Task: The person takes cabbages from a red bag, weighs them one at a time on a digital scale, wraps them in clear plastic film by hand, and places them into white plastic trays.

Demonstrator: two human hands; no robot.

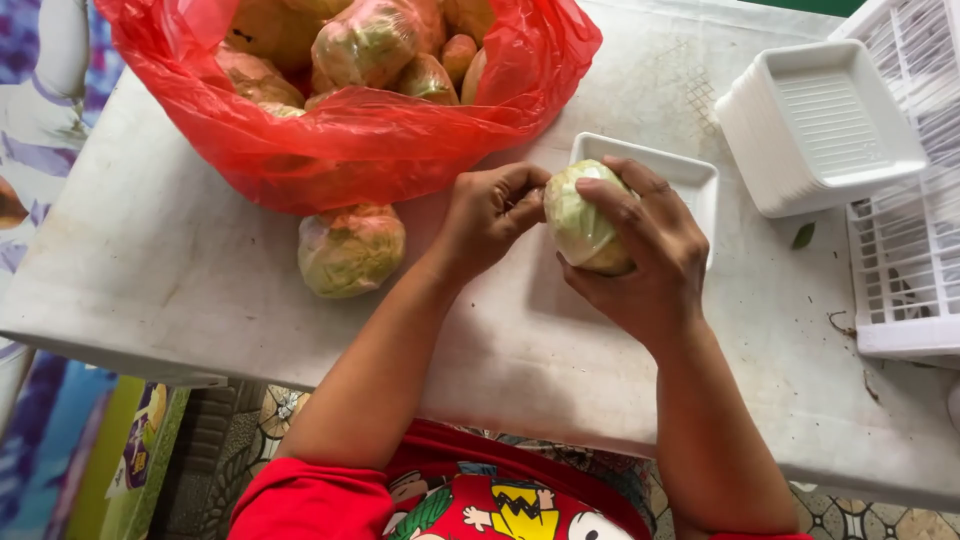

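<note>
Item: small wrapped cabbage (583, 222), cupped in curled right hand (640, 255) fingers; left hand (488, 215) fingers pinched at its film, above white tray (690, 175). Risk: slick wrap may slip, dropping cabbage onto desk (560, 350).

— What packaging is seen?
— A red plastic bag (350, 150) of film-wrapped produce is set far left. A wrapped cabbage (350, 248) is laid just near it.
— And right?
— White foam trays (815, 125) are stacked far right; a single tray (690, 180) is placed centrally.
</note>
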